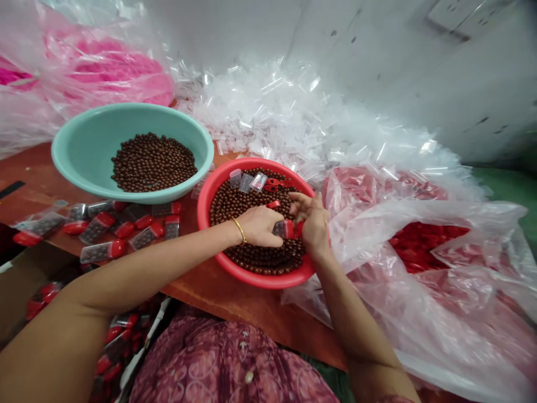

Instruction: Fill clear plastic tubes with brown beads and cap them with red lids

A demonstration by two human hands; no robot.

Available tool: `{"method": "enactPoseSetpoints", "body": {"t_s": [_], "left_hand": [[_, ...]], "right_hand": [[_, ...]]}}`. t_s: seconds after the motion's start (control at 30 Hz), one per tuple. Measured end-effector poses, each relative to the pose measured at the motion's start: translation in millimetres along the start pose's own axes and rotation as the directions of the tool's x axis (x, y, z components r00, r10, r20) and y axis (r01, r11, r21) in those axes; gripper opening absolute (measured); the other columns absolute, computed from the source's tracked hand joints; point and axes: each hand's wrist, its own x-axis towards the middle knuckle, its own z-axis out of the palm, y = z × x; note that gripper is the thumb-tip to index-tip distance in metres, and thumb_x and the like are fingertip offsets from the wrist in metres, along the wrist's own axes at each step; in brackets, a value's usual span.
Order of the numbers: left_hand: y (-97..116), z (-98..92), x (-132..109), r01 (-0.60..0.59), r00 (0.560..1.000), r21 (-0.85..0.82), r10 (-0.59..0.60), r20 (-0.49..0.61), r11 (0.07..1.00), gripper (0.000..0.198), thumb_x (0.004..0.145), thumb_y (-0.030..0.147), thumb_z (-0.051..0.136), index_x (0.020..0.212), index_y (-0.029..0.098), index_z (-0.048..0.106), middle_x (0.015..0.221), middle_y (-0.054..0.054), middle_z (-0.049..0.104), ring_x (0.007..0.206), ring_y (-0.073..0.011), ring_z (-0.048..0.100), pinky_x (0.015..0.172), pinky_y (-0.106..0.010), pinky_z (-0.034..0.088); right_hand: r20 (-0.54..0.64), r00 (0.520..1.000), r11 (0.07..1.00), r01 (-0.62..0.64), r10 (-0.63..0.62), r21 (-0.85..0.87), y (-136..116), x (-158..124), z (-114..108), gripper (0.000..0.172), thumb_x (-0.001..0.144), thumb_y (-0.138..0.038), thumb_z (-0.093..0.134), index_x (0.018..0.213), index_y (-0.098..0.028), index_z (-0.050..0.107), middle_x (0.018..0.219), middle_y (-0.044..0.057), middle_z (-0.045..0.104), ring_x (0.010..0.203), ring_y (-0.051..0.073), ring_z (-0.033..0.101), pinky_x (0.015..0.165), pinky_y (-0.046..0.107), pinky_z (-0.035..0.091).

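The fingers [273, 242] of the left hand [259, 226] close on a small clear tube [279, 228] of brown beads, while the fingers [300, 208] of the right hand [314, 224] curl at its red cap [290, 228], both held over a red plastic basin [218, 193] of loose beads [251, 256] so strays fall back in. Filled, capped tubes [97, 229] lie on the wooden bench [218, 296] within reach, beside a teal basin [84, 134], with a heap of clear tubes [268, 109] and a plastic bag of red caps [428, 240] just beyond.
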Motion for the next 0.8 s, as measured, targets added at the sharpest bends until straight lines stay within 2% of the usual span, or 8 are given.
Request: {"method": "enactPoseSetpoints", "body": {"t_s": [0.17,0.3,0.4,0.5,0.6,0.67,0.7,0.8], "left_hand": [[3.0,5.1,-3.8,-0.082,0.996,0.063,0.081,0.027,0.995,0.02,0.066,0.031,0.058,0.078,0.016,0.063,0.066,-0.004,0.063,0.058,-0.0183,0.056,0.055,-0.027,0.04],[0.8,7.3,-6.3,-0.064,0.995,0.199,0.048,0.082,0.978,0.023,0.067,0.031,0.058,0.082,0.015,0.063,0.072,-0.008,0.065,0.071,-0.0247,0.062,0.065,-0.031,0.045],[-0.3,7.3,-5.4,-0.095,0.992,0.241,0.073,0.101,0.966,0.025,0.069,0.031,0.058,0.087,0.015,0.063,0.077,-0.01,0.066,0.075,-0.0264,0.063,0.067,-0.033,0.046],[2.2,-2.7,-7.2,-0.056,0.998,0.19,0.059,-0.007,0.98,0.025,0.073,0.034,0.057,0.089,0.015,0.062,0.081,-0.008,0.067,0.074,-0.024,0.063,0.066,-0.031,0.045],[3.5,-29.4,-26.3,0.052,0.978,0.09,-0.033,-0.204,0.995,0.03,0.077,0.042,0.056,0.09,0.015,0.061,0.081,-0.005,0.066,0.072,-0.019,0.061,0.067,-0.027,0.043],[-1.1,-51.5,-54.1,0.147,0.946,0.059,-0.123,-0.299,0.987,0.033,0.078,0.044,0.056,0.092,0.015,0.06,0.077,-0.002,0.065,0.068,-0.0158,0.058,0.066,-0.025,0.041],[-5.7,-61.1,-72.1,0.217,0.925,0.063,-0.184,-0.332,0.974,0.033,0.078,0.045,0.056,0.092,0.015,0.06,0.075,-0.001,0.064,0.067,-0.0149,0.057,0.065,-0.024,0.04],[-28.2,-76.2,-133.1,0.447,0.856,0.144,-0.376,-0.354,0.883,0.03,0.079,0.046,0.054,0.089,0.017,0.058,0.072,0.001,0.061,0.066,-0.0156,0.055,0.062,-0.023,0.035]], "right_hand": [[0.152,0.977,0.979,-0.168,0.15,0.112,0.9,7.2,18.9,0.074,0.083,-0.07,0.01,0.122,-0.024,0.053,0.096,0.004,0.059,0.076,0.013,0.059,0.065,0.024,0.049],[0.17,0.98,0.995,-0.098,0.102,-0.034,2.2,2.5,23.5,0.069,0.084,-0.07,0.02,0.127,-0.026,0.051,0.11,0.004,0.058,0.101,0.016,0.055,0.091,0.03,0.044],[0.233,0.968,0.995,-0.096,0.089,0.018,3.6,4.0,25.8,0.07,0.082,-0.072,0.021,0.123,-0.025,0.054,0.107,0.005,0.06,0.101,0.018,0.055,0.094,0.033,0.042],[0.283,0.955,0.973,-0.142,0.087,0.18,4.8,14.2,25.6,0.082,0.082,-0.071,0.001,0.116,-0.021,0.057,0.094,0.007,0.064,0.089,0.019,0.061,0.083,0.036,0.049],[0.235,0.971,0.997,0.03,-0.045,0.066,4.5,23.2,21.3,0.066,0.087,-0.066,0.017,0.108,-0.02,0.06,0.093,0.007,0.065,0.089,0.019,0.061,0.081,0.035,0.05],[0.369,0.917,0.951,0.236,-0.15,-0.2,2.2,22.6,18.1,0.041,0.087,-0.051,0.043,0.105,-0.02,0.062,0.1,0.007,0.065,0.095,0.019,0.06,0.086,0.035,0.047],[0.486,0.857,0.873,0.362,-0.172,-0.328,0.5,20.2,17.4,0.033,0.085,-0.041,0.05,0.106,-0.019,0.062,0.105,0.008,0.064,0.098,0.02,0.059,0.088,0.035,0.046],[0.762,0.645,0.526,0.669,-0.06,-0.525,-3.7,8.5,22.0,0.032,0.084,-0.025,0.054,0.113,-0.014,0.059,0.113,0.014,0.06,0.104,0.024,0.057,0.087,0.036,0.045]]}}
